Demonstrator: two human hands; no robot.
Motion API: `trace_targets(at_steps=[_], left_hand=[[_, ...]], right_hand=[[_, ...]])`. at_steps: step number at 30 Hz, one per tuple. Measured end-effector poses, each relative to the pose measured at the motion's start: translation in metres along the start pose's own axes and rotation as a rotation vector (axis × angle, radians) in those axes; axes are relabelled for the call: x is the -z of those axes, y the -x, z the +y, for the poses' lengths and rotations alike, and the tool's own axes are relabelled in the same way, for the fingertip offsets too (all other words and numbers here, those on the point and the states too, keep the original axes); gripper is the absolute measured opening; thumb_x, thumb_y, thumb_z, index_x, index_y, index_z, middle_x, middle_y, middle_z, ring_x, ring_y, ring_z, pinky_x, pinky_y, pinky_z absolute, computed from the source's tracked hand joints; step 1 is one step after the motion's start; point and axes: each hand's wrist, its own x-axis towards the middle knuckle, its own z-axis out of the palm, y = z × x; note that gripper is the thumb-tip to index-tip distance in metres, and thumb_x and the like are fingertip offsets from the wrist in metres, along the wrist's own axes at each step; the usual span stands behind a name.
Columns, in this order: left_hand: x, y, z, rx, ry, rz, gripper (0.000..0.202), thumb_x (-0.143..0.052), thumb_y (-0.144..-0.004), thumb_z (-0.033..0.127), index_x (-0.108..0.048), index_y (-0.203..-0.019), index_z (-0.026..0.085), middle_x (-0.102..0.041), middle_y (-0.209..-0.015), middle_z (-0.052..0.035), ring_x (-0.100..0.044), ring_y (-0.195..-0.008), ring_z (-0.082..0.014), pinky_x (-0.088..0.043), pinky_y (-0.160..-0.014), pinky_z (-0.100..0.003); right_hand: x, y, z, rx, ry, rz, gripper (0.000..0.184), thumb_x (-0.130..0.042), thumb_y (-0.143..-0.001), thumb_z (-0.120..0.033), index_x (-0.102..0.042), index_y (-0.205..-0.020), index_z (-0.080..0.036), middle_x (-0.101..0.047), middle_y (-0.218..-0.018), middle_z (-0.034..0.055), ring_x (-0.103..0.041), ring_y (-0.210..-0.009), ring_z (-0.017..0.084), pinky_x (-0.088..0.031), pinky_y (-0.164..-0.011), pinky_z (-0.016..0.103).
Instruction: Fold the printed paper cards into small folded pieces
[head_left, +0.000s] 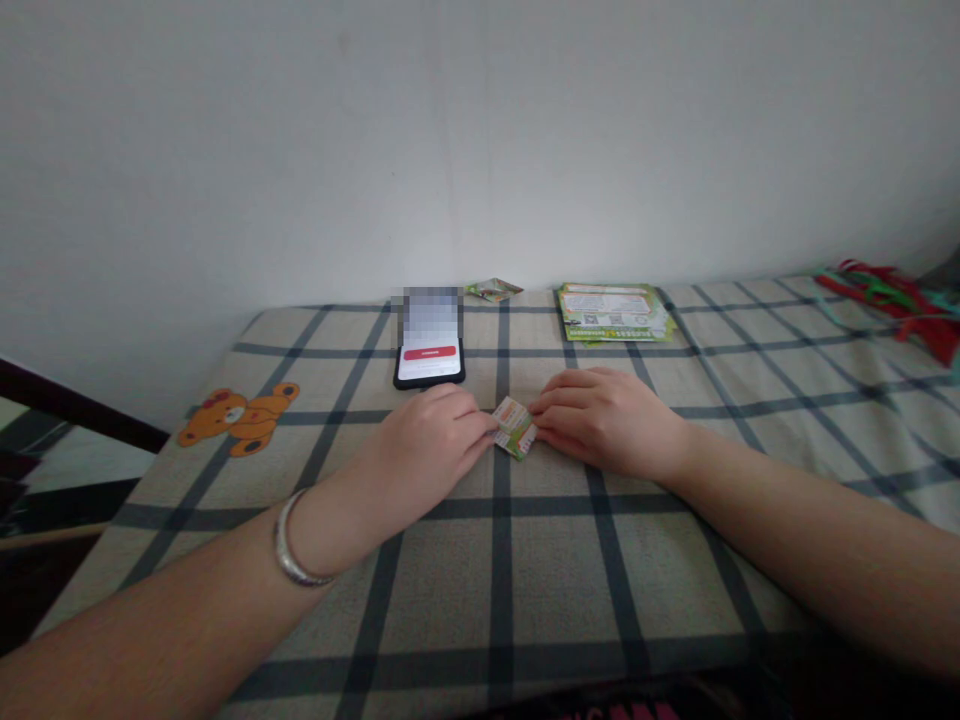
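Between my hands lies a small folded piece of printed paper [514, 428], green and white, turned like a diamond at the middle of the table. My left hand [435, 437], with a silver bangle on the wrist, pinches its left corner. On the opposite corner the fingers of my right hand [604, 420] are closed, palm down. The thumbs are mostly hidden. Just beyond my left hand is a phone [429, 365] in a black case, its screen lit and partly blurred out.
A checked cloth [450, 590] covers the table. By the wall sit another folded paper [495, 290] and a stack of green printed sheets [615, 312]. An orange bear picture [244, 418] is at the left; a red and green tangle [900, 305] lies far right.
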Motion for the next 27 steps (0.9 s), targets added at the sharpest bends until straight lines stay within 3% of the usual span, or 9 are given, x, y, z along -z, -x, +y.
trace_targets(at_steps=[9,27], left_hand=[[0.002,-0.0014,0.0009,-0.008,-0.027,0.008,0.021,-0.055,-0.092,0.025,-0.069,-0.082,0.015,-0.063,-0.076,-0.0052,-0.058,-0.075,-0.0199,-0.048,-0.068,-0.033],[0.0008,-0.0039,0.0008,-0.056,-0.097,0.08,0.022,-0.056,-0.091,0.025,-0.065,-0.074,0.016,-0.061,-0.072,-0.0037,-0.055,-0.075,-0.0219,-0.045,-0.071,-0.037]], right_hand=[[0.003,0.0001,-0.0042,-0.046,0.008,-0.089,0.028,-0.046,-0.096,-0.029,-0.071,-0.093,-0.017,-0.07,-0.082,0.0068,-0.061,-0.086,0.019,-0.046,-0.073,0.031],[-0.0025,-0.001,-0.008,-0.063,0.086,-0.056,0.017,-0.052,-0.09,-0.024,-0.067,-0.082,-0.019,-0.063,-0.079,0.0025,-0.054,-0.077,0.017,-0.036,-0.064,0.031]])
